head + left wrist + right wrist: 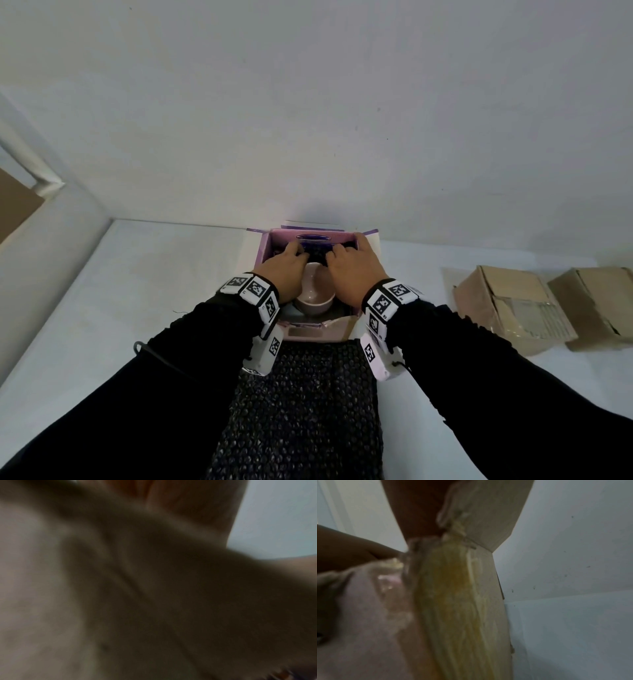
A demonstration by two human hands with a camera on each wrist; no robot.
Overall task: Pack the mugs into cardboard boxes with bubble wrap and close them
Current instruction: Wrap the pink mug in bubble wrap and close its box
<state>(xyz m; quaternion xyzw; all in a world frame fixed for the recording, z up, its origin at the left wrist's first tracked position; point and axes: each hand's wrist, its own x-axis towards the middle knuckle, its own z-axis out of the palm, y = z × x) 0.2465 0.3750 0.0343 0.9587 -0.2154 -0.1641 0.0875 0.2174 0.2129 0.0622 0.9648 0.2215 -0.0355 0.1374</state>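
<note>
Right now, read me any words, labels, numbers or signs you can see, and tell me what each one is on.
No readable text anywhere.
Wrist bands: black-and-white square code markers only, no letters or numbers.
Open cardboard box, near wall: a pale rectangular label, too blurred to read.
Two closed cardboard boxes: no print that can be made out.
Both wrist views: too blurred to show any writing.
</note>
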